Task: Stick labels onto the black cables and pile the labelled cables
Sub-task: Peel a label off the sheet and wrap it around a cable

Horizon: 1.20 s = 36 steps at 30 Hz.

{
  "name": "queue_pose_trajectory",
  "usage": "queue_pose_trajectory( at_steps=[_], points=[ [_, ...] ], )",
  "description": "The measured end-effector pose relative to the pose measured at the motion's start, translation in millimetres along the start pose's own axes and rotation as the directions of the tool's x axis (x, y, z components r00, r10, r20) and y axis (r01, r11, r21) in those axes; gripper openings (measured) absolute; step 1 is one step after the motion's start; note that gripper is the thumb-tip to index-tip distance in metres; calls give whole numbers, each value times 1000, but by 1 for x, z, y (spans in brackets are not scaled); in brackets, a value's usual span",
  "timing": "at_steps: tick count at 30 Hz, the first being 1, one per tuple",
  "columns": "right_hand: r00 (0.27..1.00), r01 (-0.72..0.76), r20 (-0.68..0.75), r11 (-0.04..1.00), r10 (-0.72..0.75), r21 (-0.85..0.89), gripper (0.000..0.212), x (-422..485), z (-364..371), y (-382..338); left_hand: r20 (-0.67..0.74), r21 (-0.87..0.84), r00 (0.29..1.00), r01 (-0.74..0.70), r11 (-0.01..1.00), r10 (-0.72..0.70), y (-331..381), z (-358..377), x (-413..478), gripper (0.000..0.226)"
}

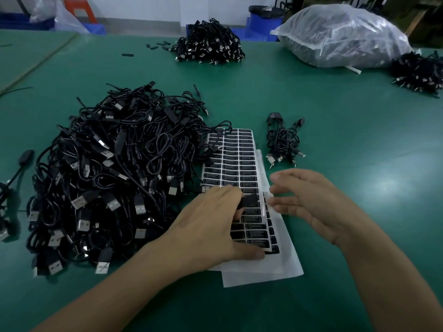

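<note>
A big heap of black USB cables fills the left of the green table. To its right lies a white sheet of black labels. My left hand rests on the sheet's lower part and pinches a small black cable end between its fingers. My right hand hovers over the sheet's right edge with fingers spread and nothing in it. A small pile of cables lies just right of the sheet's top.
Another cable pile sits at the back centre, a large clear bag of cables at the back right, and more cables by the right edge. Loose cables lie at the far left. Blue bins stand behind the table.
</note>
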State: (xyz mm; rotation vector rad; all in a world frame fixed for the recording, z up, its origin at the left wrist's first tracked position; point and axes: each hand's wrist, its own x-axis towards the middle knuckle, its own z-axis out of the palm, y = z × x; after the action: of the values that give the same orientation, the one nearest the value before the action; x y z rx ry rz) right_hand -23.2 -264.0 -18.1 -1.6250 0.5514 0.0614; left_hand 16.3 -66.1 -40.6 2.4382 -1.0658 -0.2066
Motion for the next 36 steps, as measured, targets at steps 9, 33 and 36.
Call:
queue_pose_trajectory(
  at_steps=[9, 33, 36],
  points=[
    [999, 43, 5, 995, -42, -92, 17, 22, 9, -13, -91, 73, 996, 32, 997, -25, -5, 6, -2, 57],
    [969, -193, 230, 852, 88, 486, 58, 12, -26, -16, -213, 11, 956, 209, 978, -202, 0, 8, -1, 54],
    [958, -219, 272, 851, 94, 476, 58, 11, -23, -17, -233, 18, 952, 211, 977, -201, 0, 9, -1, 55]
  ],
)
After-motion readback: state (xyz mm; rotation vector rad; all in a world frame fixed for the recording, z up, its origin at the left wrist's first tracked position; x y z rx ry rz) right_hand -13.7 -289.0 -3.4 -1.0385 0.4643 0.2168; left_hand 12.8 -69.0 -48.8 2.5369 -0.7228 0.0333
